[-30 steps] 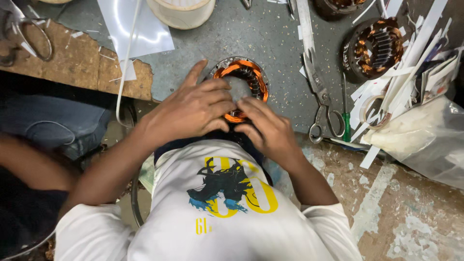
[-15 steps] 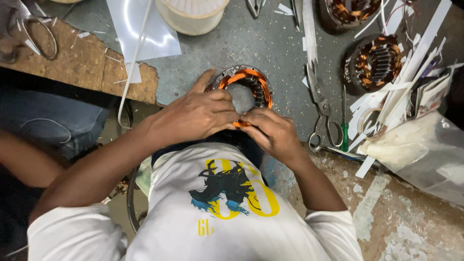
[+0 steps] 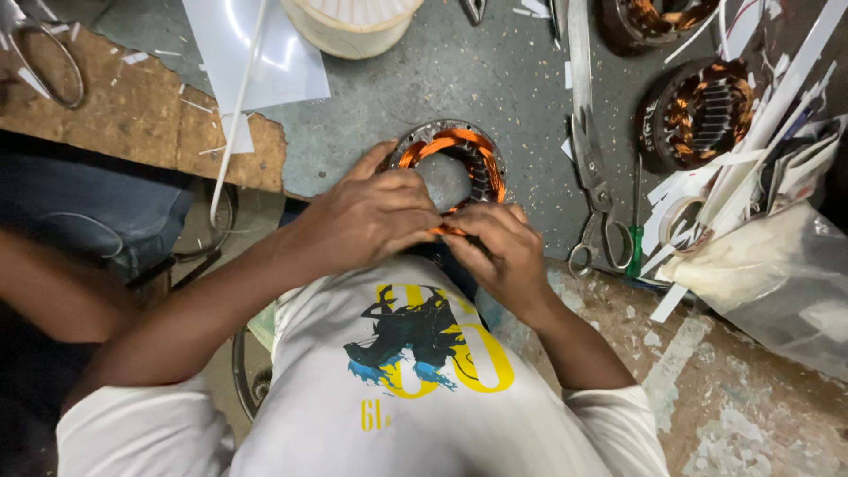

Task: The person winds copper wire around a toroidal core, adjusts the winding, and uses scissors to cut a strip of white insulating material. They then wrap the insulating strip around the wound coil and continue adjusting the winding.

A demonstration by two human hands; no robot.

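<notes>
Both hands' fingers (image 3: 422,212) pinch stator winding (image 3: 459,146).

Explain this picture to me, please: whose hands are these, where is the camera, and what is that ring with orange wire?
The camera sits on the person's head and looks straight down, so you see their white shirt and both bare hands. The left hand and right hand pinch the near edge of a round metal ring wound with copper-coloured wire, which lies on a grey work surface. To the right lie scissors, a green-handled screwdriver, another wound ring and white paper strips. A pale spool stands above; a wooden board lies left.
</notes>
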